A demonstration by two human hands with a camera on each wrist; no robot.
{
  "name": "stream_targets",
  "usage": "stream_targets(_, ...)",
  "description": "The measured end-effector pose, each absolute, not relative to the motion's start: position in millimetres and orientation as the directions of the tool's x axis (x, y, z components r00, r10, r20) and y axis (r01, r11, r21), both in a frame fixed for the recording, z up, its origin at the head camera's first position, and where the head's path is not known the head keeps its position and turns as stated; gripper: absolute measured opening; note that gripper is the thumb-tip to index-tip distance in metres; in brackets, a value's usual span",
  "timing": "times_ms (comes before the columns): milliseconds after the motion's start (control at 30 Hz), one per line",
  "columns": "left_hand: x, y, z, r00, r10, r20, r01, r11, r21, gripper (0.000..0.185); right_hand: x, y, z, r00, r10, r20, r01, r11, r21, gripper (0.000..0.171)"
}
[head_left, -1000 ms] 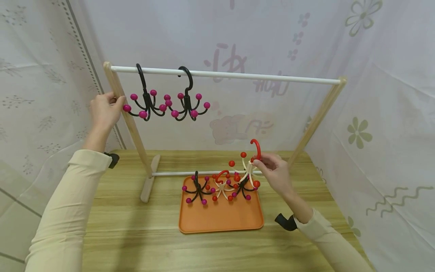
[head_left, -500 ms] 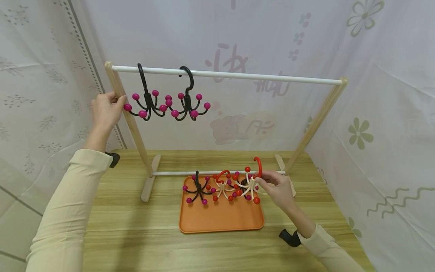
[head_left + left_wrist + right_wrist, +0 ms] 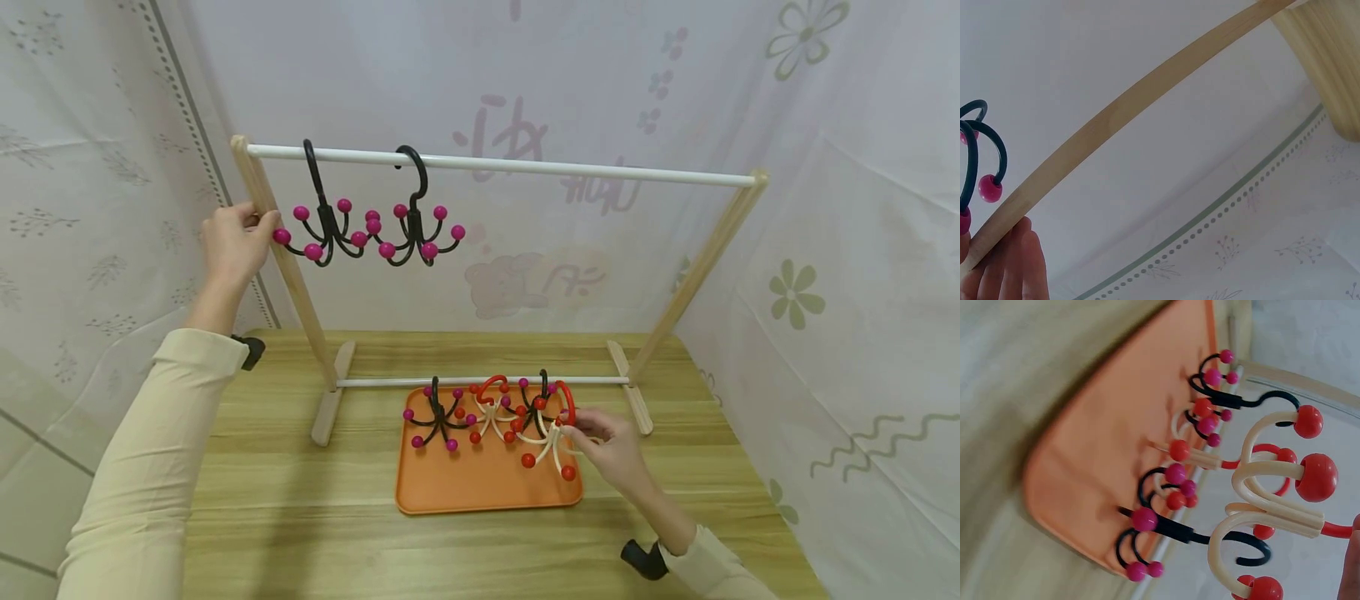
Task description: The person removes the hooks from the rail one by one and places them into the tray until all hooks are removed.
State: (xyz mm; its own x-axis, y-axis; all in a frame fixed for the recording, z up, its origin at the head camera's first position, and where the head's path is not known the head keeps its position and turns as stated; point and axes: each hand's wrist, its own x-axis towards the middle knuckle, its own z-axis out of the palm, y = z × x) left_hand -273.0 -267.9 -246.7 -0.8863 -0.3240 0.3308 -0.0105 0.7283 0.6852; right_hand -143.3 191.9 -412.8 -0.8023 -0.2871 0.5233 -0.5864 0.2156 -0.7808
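Observation:
My left hand (image 3: 238,246) grips the left wooden post (image 3: 296,287) of a small rack, fingers behind it in the left wrist view. Two black multi-arm hook hangers with pink balls, one at the left (image 3: 327,221) and one beside it (image 3: 414,227), hang from the white top rail (image 3: 555,167). My right hand (image 3: 617,454) pinches a cream hook hanger (image 3: 1300,522) with red balls near the base of its red hook. It is low over the right side of an orange tray (image 3: 480,493). Its arms point down and forward.
On the tray stand a black hanger (image 3: 439,412), a cream one with a red hook (image 3: 491,408) and another black one (image 3: 537,407), side by side. The rack's white lower bar (image 3: 382,383) runs along the tray's back edge. The right post (image 3: 697,271) stands beyond my right hand.
My right hand has lowered the cream hanger from above the tray's back right corner down and toward me, uncovering the right black hanger. My left hand keeps its place on the post.

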Motion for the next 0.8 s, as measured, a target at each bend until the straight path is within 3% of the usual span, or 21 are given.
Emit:
stream_targets(467, -272, -267, -246, -0.884, -0.328, 0.333, -0.013, 0.729, 0.684, 0.046, -134, 188, -451, -0.903, -0.182, 0.388, -0.428, 0.345, -0.835, 0.017)
stream_targets(800, -271, -265, -245, -0.886, -0.327, 0.33, -0.011, 0.725, 0.689, 0.046, -136, 187, -476, -0.904, -0.204, 0.375, -0.425, 0.337, -0.84, 0.015)
